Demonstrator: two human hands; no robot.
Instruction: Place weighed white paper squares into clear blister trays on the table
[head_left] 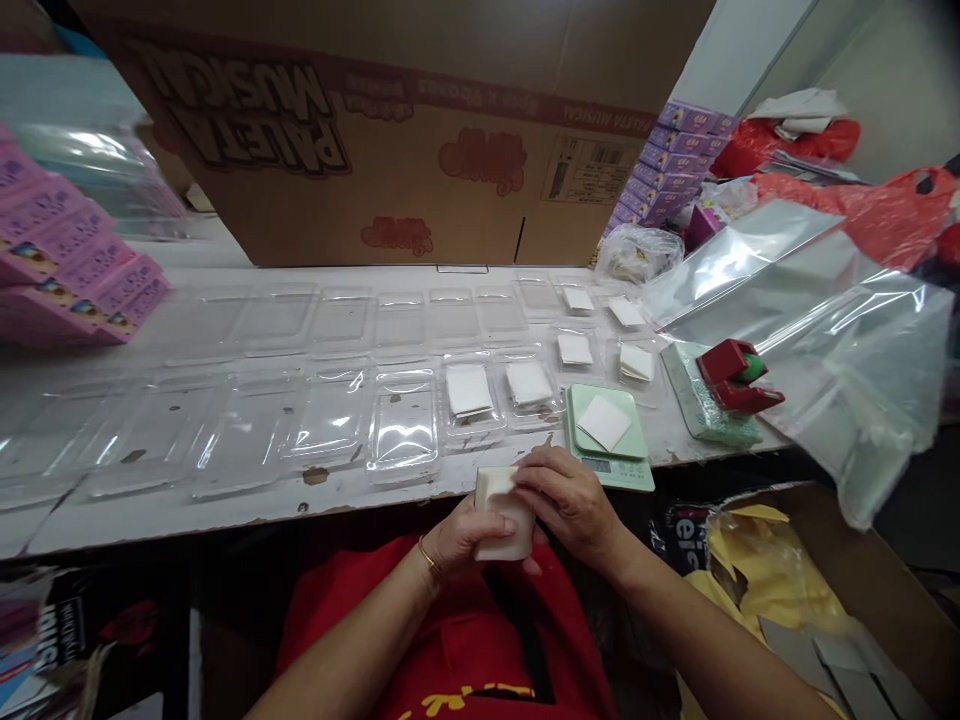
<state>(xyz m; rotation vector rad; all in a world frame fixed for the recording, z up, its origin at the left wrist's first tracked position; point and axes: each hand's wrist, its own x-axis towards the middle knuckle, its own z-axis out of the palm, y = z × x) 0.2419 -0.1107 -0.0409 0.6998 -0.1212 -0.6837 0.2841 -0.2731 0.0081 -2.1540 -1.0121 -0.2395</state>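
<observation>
The person is holding a white stack (501, 505) just off the near table edge (360, 492), above the lap, with the left hand (461, 540) cupping it from below and the right hand (570, 500) closing its fingers over the top. If that grip is loosening, I reckon pieces could be sliding off and dropping out of reach. The right wrist could also be bumping the green scale (630, 445) and its white square (604, 422) just beside it, or nudging the light clear trays (403, 425).

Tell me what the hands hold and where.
A small white stack, held by both: left hand under its lower left side, right hand over its right edge.
</observation>
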